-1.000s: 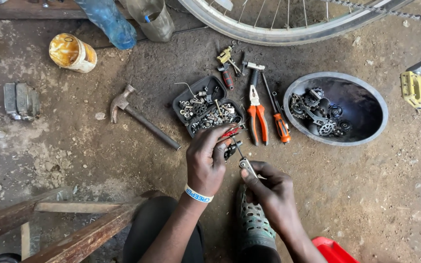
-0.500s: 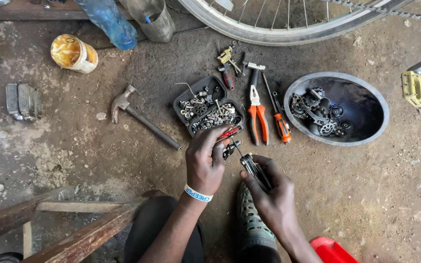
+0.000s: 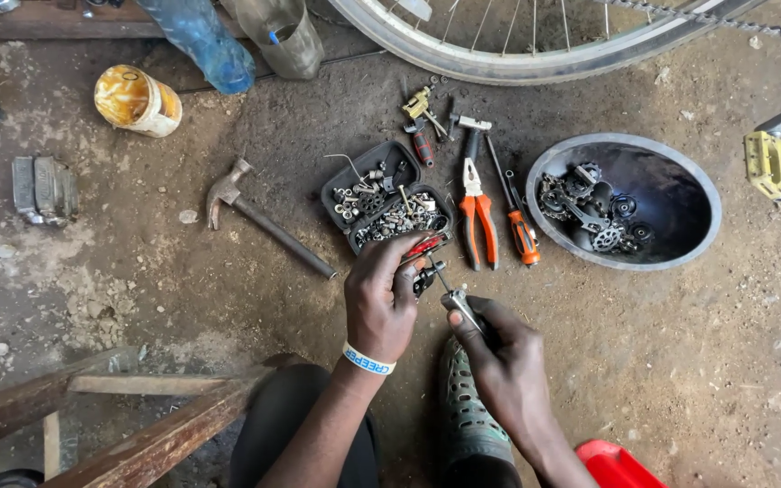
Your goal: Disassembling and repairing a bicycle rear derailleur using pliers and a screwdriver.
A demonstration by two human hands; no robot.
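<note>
Beyond both hands sit a dark bowl (image 3: 693, 181) of gears and a black tray (image 3: 345, 185) of loose hardware. Left hand (image 3: 380, 303) pinches small parts at the tray's near edge; right hand (image 3: 508, 361) grips a slim metal tool (image 3: 459, 303). Slipping fingers could scatter pieces into the dirt.

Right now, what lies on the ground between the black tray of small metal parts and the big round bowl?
In the head view, orange-handled pliers and an orange-handled screwdriver lie side by side on the dirt between the tray and the bowl.
</note>
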